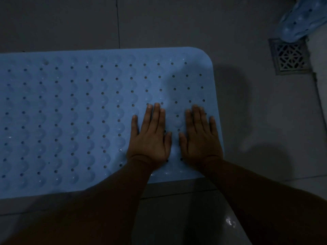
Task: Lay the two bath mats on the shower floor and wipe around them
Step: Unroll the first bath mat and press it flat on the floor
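Observation:
A light blue bath mat (79, 112) with rows of small holes and bumps lies flat on the grey tiled shower floor (265, 129), running off the left edge of the view. My left hand (150, 137) rests palm down on the mat near its right end, fingers spread. My right hand (200, 137) lies flat beside it, close to the mat's right edge. Neither hand holds anything. A second blue mat (299, 20) is bunched up in the top right corner, only partly in view.
A square metal floor drain (290, 57) sits at the upper right, touching the bunched mat. Dark grout lines cross the tiles above and below the flat mat. The light is dim.

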